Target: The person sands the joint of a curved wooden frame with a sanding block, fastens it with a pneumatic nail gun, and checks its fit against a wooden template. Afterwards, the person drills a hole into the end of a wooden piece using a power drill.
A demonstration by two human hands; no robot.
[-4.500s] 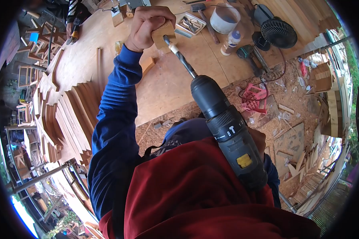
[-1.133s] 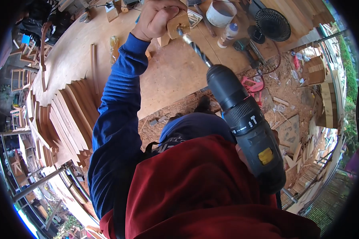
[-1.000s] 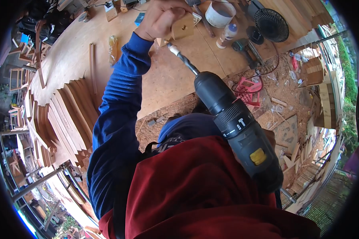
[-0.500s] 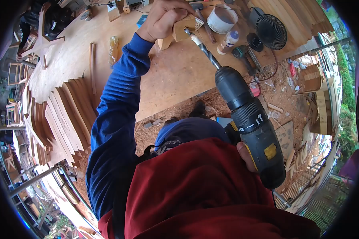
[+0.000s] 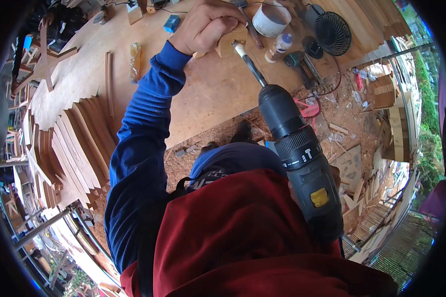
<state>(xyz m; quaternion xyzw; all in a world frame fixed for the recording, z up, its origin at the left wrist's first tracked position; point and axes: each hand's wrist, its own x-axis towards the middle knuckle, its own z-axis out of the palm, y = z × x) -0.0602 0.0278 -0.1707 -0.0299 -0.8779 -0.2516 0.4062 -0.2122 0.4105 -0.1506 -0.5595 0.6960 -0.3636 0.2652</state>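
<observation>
At the top centre my left hand (image 5: pixel 208 28) is closed on a small light wooden block (image 5: pixel 233 41) above the workbench. A black cordless drill (image 5: pixel 302 158) with a yellow patch slants across the middle right. Its long bit (image 5: pixel 252 68), with a pale band near the end, meets the block's face at a hole; how deep the tip sits is hidden. My right hand (image 5: pixel 336 175) is wrapped round the drill's handle, mostly hidden behind its body. Another piece of wood (image 5: pixel 199 54) shows just below my left hand.
On the workbench (image 5: pixel 198 104) are a white tub (image 5: pixel 271 19), a glue bottle (image 5: pixel 278 48), a second drill (image 5: pixel 297 63), a fan (image 5: pixel 333 33) and stacked curved boards (image 5: pixel 82 143). A person (image 5: pixel 67 17) holds a wooden frame at the upper left. Scraps litter the floor.
The drill bit left one spot on the block and came back to its hole. Since half a second ago the drill has shifted slightly left. The person at the upper left moved the wooden frame.
</observation>
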